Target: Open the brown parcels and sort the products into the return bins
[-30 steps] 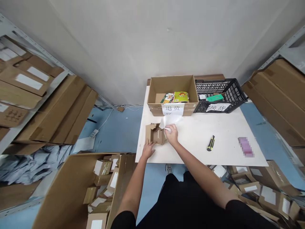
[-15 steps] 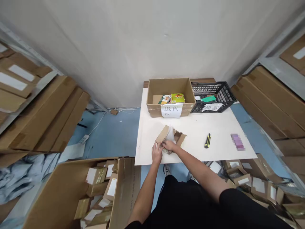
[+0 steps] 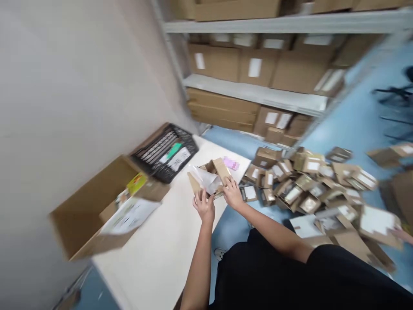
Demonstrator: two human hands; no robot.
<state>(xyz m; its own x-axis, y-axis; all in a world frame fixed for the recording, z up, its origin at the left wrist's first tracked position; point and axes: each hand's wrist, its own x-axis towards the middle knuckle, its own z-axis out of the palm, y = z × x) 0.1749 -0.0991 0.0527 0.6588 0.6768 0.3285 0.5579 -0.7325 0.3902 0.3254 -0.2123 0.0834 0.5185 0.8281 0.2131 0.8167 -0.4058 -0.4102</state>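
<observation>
A small torn-open cardboard box (image 3: pixel 222 168) is between my hands, over the white table's right part. Its flaps stand up, and a whitish plastic bag (image 3: pixel 206 178) sticks out of the opening. My left hand (image 3: pixel 205 208) holds the near left side, its fingers at the flap and the bag. On the right side, my right hand (image 3: pixel 232 193) grips the box by its raised flap. What lies inside the box is hidden by the plastic.
A large carton (image 3: pixel 87 206) with colourful packets and a black crate (image 3: pixel 166 150) stand along the wall. A pixelated purple item (image 3: pixel 231 163) lies on the table (image 3: pixel 161 249). Parcels (image 3: pixel 309 204) cover the floor at right, below shelves (image 3: pixel 258 92). Another person's hand (image 3: pixel 402 234) touches a package.
My view has swung to the right, bringing the shelves and floor parcels into sight. The small box has moved right along the table with both hands, and my right hand is now at its right flap.
</observation>
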